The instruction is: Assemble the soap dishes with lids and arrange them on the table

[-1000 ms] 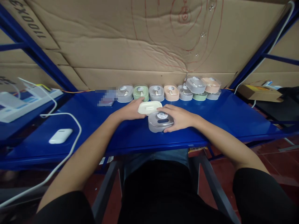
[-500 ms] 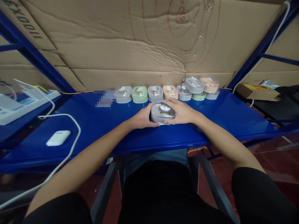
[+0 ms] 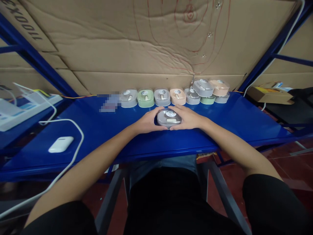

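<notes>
Between my two hands is a grey rounded-square box [image 3: 162, 122] with a glossy clear cover, a round white sticker and a pale oblong part on its top. My left hand [image 3: 146, 123] grips its left side, thumb along the near edge and fingers curled round the far edge. On the other side my right hand [image 3: 189, 118] holds it the same way. The box is low over the blue table [image 3: 137, 142]; whether its underside touches the table I cannot tell.
Along the back runs a row of similar boxes, among them a green box [image 3: 146, 101] and a peach box [image 3: 178, 100]. At its right end a grey box [image 3: 202, 88] sits stacked on others. A white earphone case [image 3: 61, 144] and a white cable [image 3: 80, 143] lie on the left.
The grey box has tilted slightly in my hands, and the oblong part on its top has gone from dark to pale. Both hands keep their grip.
</notes>
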A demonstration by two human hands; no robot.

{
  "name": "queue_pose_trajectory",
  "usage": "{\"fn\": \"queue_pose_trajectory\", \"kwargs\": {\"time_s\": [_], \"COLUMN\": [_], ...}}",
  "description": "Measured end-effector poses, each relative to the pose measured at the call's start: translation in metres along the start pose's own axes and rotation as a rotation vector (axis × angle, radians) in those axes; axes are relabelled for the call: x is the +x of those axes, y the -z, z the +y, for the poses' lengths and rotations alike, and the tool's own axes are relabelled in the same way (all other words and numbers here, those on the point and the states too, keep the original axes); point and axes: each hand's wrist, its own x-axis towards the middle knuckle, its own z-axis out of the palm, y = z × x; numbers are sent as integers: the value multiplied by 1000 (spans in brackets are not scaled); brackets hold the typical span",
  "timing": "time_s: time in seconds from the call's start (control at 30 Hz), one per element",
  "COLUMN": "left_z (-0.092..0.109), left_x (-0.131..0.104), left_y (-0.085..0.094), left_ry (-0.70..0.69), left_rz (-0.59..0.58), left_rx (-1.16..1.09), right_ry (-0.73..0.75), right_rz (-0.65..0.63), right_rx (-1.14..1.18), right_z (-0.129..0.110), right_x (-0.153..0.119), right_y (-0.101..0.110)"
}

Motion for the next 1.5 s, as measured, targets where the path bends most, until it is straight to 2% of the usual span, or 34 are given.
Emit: {"fn": "queue_pose_trajectory", "kwargs": {"time_s": [0.1,0.3,0.43,0.5,0.57,0.63,0.7,0.77,0.83,0.97,1.13,1.27,1.4,1.5], "left_z": [1,-7,-12,-15,-18,-21,-25,-28,-32,-40,-44,-37,-25,-17], "left_x": [-1,-3,-4,-4,-3,-1,3,7,12,17,18,17,16,20], "left_y": [2,15,28,35,42,48,52,53,51,42,39,39,37,33], "left_ry": [16,28,61,44,15,1,7,29,62,131,161,170,222,286], "left_rz": [1,-19,9,64,186,357,463,450,378,264,233,229,249,322], "left_rx": [19,10,-28,-59,-33,82,240,370,447,518,533,573,585,560], "right_ry": [-13,68,17,10,15,-28,-144,-289,-410,-518,-536,-593,-534,-473], "right_rz": [5,-4,43,87,176,314,468,585,633,582,604,586,612,612], "right_rx": [14,104,59,40,28,-9,-86,-181,-269,-404,-464,-525,-481,-426], "right_z": [5,15,11,10,11,16,23,29,36,48,66,70,61,43], "right_x": [-3,-2,2,2,0,-1,1,7,18,43,71,82,76,62], "right_y": [-1,-3,-7,-1,10,24,37,44,47,42,25,18,21,24]}}
